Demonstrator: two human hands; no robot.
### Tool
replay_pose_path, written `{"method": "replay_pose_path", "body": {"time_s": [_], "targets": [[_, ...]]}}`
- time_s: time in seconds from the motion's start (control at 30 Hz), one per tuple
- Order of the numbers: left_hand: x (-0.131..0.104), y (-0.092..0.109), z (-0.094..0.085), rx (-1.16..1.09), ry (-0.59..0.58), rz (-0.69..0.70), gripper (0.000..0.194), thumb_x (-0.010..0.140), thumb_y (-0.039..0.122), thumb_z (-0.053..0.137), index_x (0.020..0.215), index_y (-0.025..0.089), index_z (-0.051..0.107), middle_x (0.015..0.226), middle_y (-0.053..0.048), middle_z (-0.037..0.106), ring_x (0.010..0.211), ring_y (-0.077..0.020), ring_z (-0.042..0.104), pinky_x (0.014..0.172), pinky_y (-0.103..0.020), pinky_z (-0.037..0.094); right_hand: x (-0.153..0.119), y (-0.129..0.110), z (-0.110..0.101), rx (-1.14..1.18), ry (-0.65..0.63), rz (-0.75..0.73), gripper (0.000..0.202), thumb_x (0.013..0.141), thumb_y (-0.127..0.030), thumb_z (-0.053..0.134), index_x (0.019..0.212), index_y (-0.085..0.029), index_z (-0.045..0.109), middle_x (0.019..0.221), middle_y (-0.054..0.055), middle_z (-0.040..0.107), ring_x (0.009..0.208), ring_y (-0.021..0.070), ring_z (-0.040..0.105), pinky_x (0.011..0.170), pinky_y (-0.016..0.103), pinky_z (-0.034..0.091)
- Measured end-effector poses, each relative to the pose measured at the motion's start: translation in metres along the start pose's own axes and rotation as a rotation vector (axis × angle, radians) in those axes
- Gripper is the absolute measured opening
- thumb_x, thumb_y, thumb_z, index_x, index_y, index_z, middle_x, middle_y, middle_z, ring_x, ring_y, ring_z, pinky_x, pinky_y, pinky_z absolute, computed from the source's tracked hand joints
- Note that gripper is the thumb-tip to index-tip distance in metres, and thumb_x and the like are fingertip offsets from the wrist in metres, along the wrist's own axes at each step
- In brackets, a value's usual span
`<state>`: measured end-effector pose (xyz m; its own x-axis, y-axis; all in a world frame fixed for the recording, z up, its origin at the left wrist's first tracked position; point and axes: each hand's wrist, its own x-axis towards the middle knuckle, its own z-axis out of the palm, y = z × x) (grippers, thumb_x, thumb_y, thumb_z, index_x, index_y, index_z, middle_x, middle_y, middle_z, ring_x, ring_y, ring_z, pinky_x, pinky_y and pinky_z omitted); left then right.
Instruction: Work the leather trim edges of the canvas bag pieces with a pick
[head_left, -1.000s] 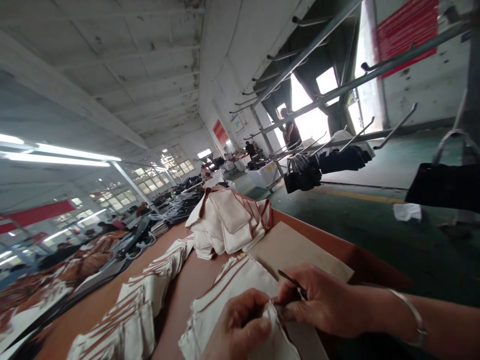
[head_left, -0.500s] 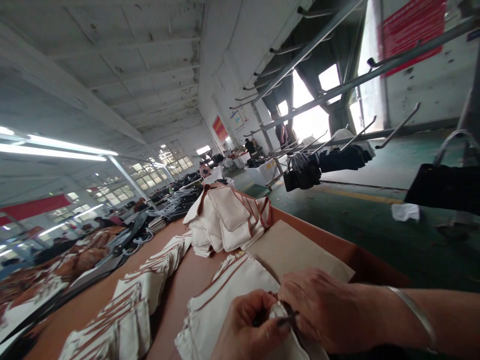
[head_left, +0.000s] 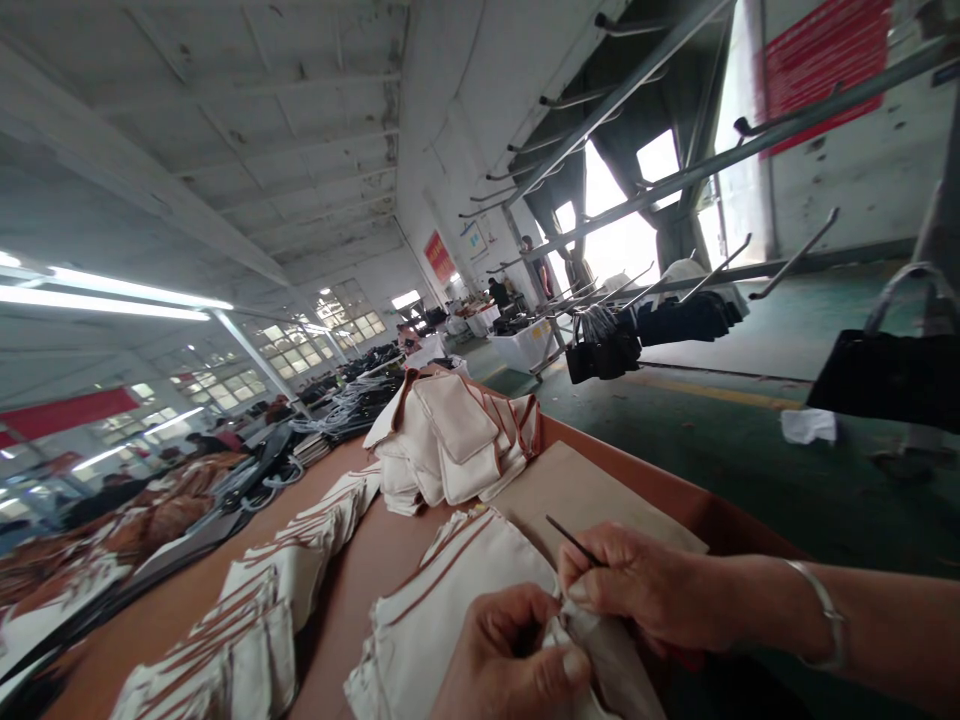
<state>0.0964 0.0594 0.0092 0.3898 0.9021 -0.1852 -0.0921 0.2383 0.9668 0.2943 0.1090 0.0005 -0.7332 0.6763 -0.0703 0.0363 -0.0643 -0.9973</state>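
Low in the head view, my left hand (head_left: 506, 655) pinches the edge of a cream fabric piece (head_left: 611, 650) between thumb and fingers. Beside it, my right hand (head_left: 645, 585), with a silver bangle on the wrist, is closed around a thin dark pointed tool (head_left: 571, 540). The tool's tip points up and left, away from the fabric; its other end is hidden in the hand, so its kind is unclear. My right fingertips also meet the fabric edge. Under and left of my hands lies a stack of cream pieces with brown edging (head_left: 450, 590).
A brown-covered table (head_left: 352, 570) bears a row of cream pieces (head_left: 255, 600), a heap of them (head_left: 450, 430) and a tan board (head_left: 585, 490). Right of it stands a metal rack (head_left: 660, 190) with hanging black bags (head_left: 604, 345). A person (head_left: 536, 265) stands behind the rack.
My right hand has turned, bringing the dark tool's tip from the fabric edge between my hands to above them, pointing up and left. My left hand keeps its pinch on the fabric.
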Motion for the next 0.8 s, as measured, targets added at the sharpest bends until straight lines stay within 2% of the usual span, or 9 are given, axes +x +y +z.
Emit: {"method": "replay_pose_path", "body": {"time_s": [0.1, 0.27, 0.43, 0.53, 0.6, 0.7, 0.77, 0.8], "targets": [[-0.001, 0.000, 0.003, -0.010, 0.008, -0.018, 0.036, 0.061, 0.040, 0.090, 0.068, 0.013, 0.067, 0.063, -0.002, 0.063, 0.054, -0.0077, 0.047, 0.050, -0.020, 0.025, 0.000, 0.001, 0.000, 0.005, -0.005, -0.005, 0.011, 0.083, -0.029, 0.055, 0.087, -0.019, 0.053, 0.046, -0.011, 0.040, 0.033, 0.0048, 0.034, 0.037, 0.014, 0.031], [0.000, -0.008, -0.004, -0.013, -0.011, -0.022, 0.035, 0.062, 0.039, 0.089, 0.067, 0.011, 0.068, 0.059, -0.002, 0.060, 0.049, -0.0063, 0.043, 0.049, -0.021, 0.020, 0.001, 0.009, -0.001, -0.017, 0.033, -0.006, 0.011, 0.083, -0.030, 0.053, 0.085, -0.019, 0.054, 0.046, -0.010, 0.041, 0.032, 0.0055, 0.035, 0.033, 0.014, 0.028], [-0.001, -0.010, -0.002, -0.038, -0.020, -0.018, 0.030, 0.064, 0.036, 0.089, 0.067, 0.012, 0.072, 0.057, -0.001, 0.059, 0.048, -0.0064, 0.043, 0.049, -0.021, 0.020, 0.004, 0.016, 0.001, 0.013, 0.054, 0.026, 0.012, 0.080, -0.029, 0.052, 0.085, -0.019, 0.054, 0.048, -0.009, 0.041, 0.031, 0.0055, 0.031, 0.031, 0.015, 0.025], [-0.001, -0.012, -0.003, -0.045, -0.016, -0.024, 0.028, 0.065, 0.037, 0.088, 0.068, 0.012, 0.074, 0.060, -0.002, 0.061, 0.049, -0.0070, 0.045, 0.048, -0.021, 0.021, 0.006, 0.018, 0.002, -0.028, 0.050, 0.070, 0.013, 0.083, -0.029, 0.050, 0.089, -0.019, 0.055, 0.049, -0.010, 0.039, 0.031, 0.0064, 0.031, 0.034, 0.017, 0.028], [0.001, -0.014, -0.005, -0.019, 0.009, -0.018, 0.030, 0.065, 0.038, 0.088, 0.069, 0.012, 0.075, 0.060, -0.003, 0.061, 0.051, -0.0078, 0.046, 0.049, -0.020, 0.025, 0.004, 0.016, 0.001, -0.148, 0.055, -0.004, 0.013, 0.086, -0.029, 0.051, 0.092, -0.019, 0.057, 0.054, -0.008, 0.045, 0.039, 0.0079, 0.040, 0.041, 0.018, 0.035], [0.004, -0.015, -0.006, 0.021, 0.056, 0.026, 0.035, 0.064, 0.044, 0.088, 0.072, 0.012, 0.078, 0.061, -0.004, 0.063, 0.057, -0.0109, 0.050, 0.056, -0.022, 0.034, -0.006, 0.008, -0.007, -0.425, 0.145, -0.248, 0.020, 0.091, -0.034, 0.052, 0.097, -0.017, 0.061, 0.079, 0.002, 0.063, 0.070, 0.0154, 0.058, 0.066, 0.026, 0.047], [0.005, -0.014, -0.004, 0.076, 0.068, 0.069, 0.039, 0.066, 0.049, 0.085, 0.075, 0.012, 0.079, 0.065, -0.007, 0.067, 0.064, -0.0147, 0.055, 0.064, -0.025, 0.039, -0.017, 0.003, -0.014, -0.563, 0.225, -0.372, 0.029, 0.093, -0.039, 0.050, 0.107, -0.017, 0.063, 0.100, 0.009, 0.066, 0.092, 0.0222, 0.059, 0.084, 0.034, 0.046], [0.005, -0.013, -0.004, 0.122, 0.084, 0.083, 0.040, 0.068, 0.051, 0.083, 0.076, 0.012, 0.080, 0.068, -0.008, 0.069, 0.067, -0.0158, 0.057, 0.066, -0.025, 0.039, -0.024, 0.000, -0.018, -0.611, 0.242, -0.404, 0.033, 0.095, -0.040, 0.047, 0.112, -0.017, 0.063, 0.104, 0.010, 0.066, 0.096, 0.0238, 0.059, 0.090, 0.036, 0.044]]}}
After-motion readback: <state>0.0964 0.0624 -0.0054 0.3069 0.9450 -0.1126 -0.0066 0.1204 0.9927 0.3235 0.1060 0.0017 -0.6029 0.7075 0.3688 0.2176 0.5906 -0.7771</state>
